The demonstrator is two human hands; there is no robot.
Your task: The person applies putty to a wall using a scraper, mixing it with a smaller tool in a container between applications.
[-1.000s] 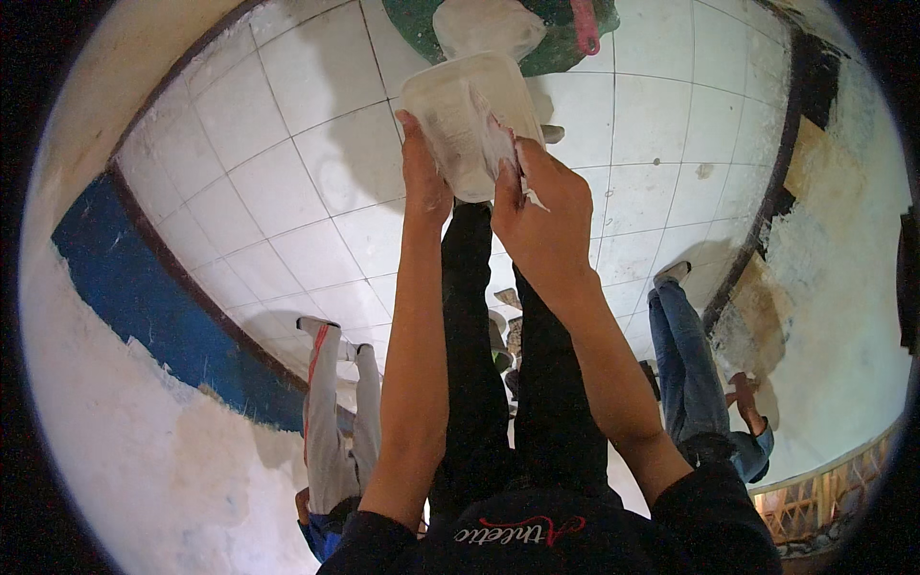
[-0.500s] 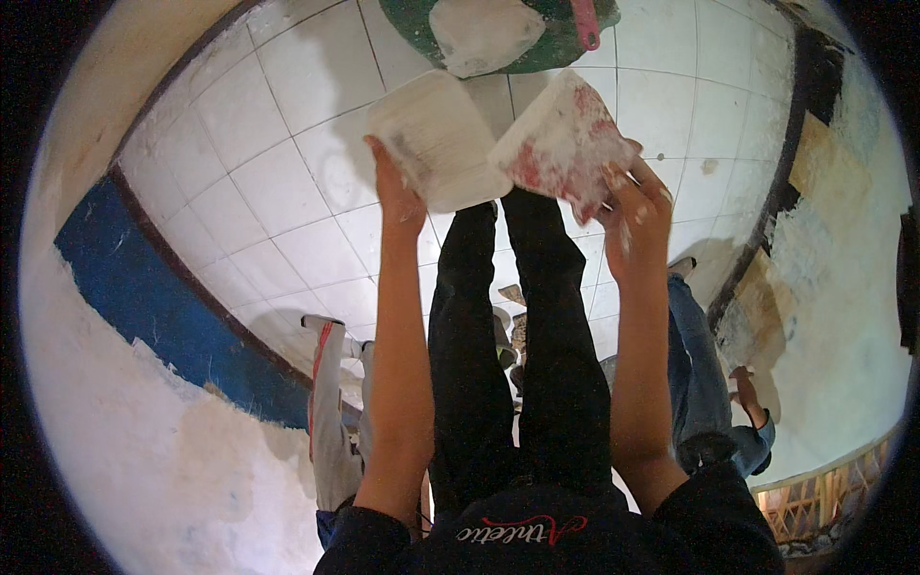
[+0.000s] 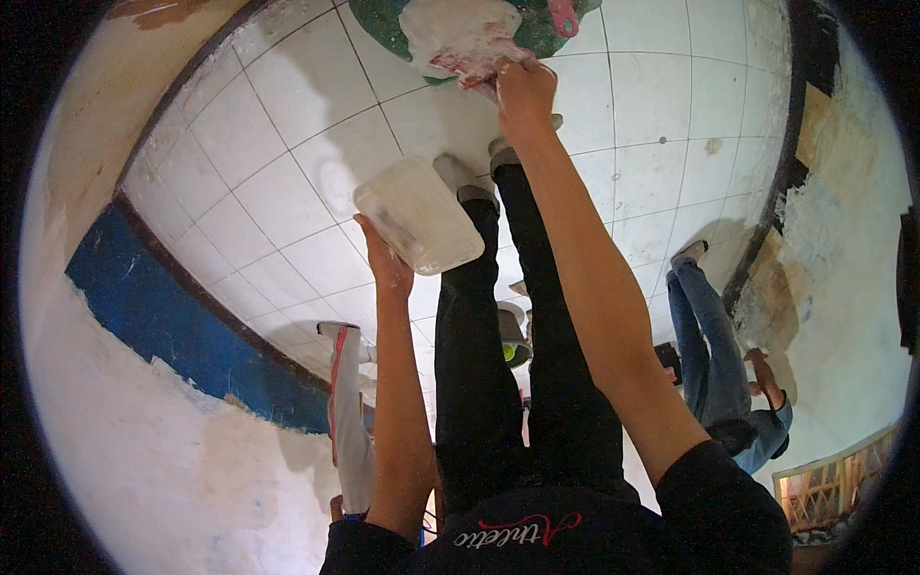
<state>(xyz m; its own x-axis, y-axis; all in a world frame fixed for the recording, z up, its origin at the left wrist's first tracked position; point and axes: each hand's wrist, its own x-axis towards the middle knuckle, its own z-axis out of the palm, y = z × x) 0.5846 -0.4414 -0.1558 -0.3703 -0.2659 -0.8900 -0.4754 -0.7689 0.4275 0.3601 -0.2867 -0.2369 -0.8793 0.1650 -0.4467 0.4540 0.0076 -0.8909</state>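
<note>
Since the earlier frame, the red spreader has swung away from the translucent container, up to the whitish mass on the green tray; the container sits lower, nearer the dark-trousered legs. The right hand is clamped on the spreader's near end, probably so that its flat blade can reach into the mass while the knuckles stay clear; the left hand grips the container by its near-left side, thumb along the edge, fingers mostly hidden beneath, seemingly to support it from below while it tilts. Thin, cloudy plastic with rounded corners forms the container, its face streaked grey; white residue coats the spreader; the mass looks soft and lumpy, though whether it is bare or bagged I cannot tell; a pink handle lies at the tray's right; glossy white floor tiles spread below.
</note>
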